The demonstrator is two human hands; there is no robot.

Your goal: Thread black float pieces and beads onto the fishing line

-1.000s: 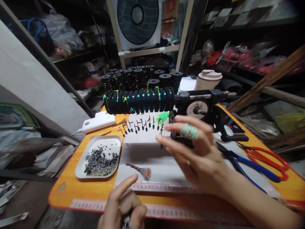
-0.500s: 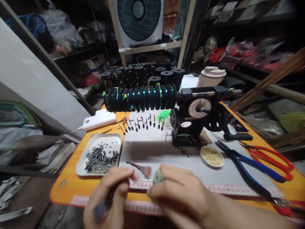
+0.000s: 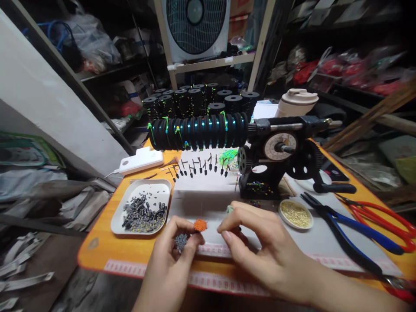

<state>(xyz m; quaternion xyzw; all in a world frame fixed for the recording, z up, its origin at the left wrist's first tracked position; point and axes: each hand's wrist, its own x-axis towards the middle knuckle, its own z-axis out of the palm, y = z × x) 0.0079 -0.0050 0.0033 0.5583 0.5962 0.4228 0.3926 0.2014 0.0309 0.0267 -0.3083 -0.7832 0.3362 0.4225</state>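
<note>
My left hand (image 3: pixel 173 251) is closed near the front edge of the table, holding two small bundles. A bundle with a bright orange end (image 3: pixel 200 225) sticks out at the fingertips. Lower in the palm sits a grey bundle (image 3: pixel 180 242) of tiny dark dots, its rear part hidden. My right hand (image 3: pixel 256 242) hovers just to the right, thumb and index finger pinched near the orange end but apart from it. A small greenish piece (image 3: pixel 229 209) shows behind its index finger, mostly covered. Beneath both hands lies a white sheet (image 3: pixel 208 206) with a red-marked measuring strip (image 3: pixel 214 250).
A white tray (image 3: pixel 113 225) of small black and grey pieces sits left. Behind stands a hand-cranked winder (image 3: pixel 281 145) carrying a black ribbed roller (image 3: pixel 198 131). To the right are a dish (image 3: pixel 295 214) of gold bits, blue pliers (image 3: pixel 344 221) and red-handled scissors (image 3: pixel 380 216).
The orange-ended bundle, lying on the white sheet before, is now in my left hand along with the grey one. My right hand has shifted slightly right and up. The view has moved a little.
</note>
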